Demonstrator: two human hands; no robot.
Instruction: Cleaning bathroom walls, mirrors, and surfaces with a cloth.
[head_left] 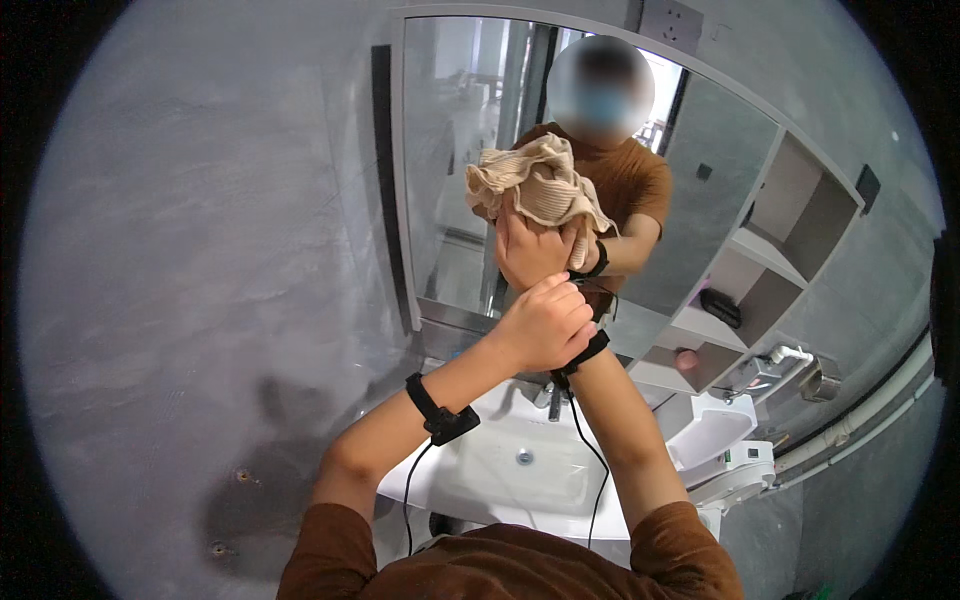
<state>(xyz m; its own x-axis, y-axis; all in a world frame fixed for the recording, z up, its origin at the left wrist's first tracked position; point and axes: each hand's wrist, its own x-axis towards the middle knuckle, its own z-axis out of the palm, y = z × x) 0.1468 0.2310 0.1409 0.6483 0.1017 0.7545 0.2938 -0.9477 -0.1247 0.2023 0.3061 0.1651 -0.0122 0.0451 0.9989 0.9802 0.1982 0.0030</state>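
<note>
1. One ribbed beige cloth (550,188) is bunched in my right hand (535,252), up before the mirror (720,185); those fingers grip it, tips hidden;
2. my left hand (545,325) curls closed around my right forearm (622,430);
3. a white washbasin (482,475) sits below.

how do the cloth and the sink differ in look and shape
The cloth is beige and ribbed; the sink is white and smooth.
The cloth is crumpled into loose folds, while the sink is a rigid, wide basin.
Both are pale.
</note>
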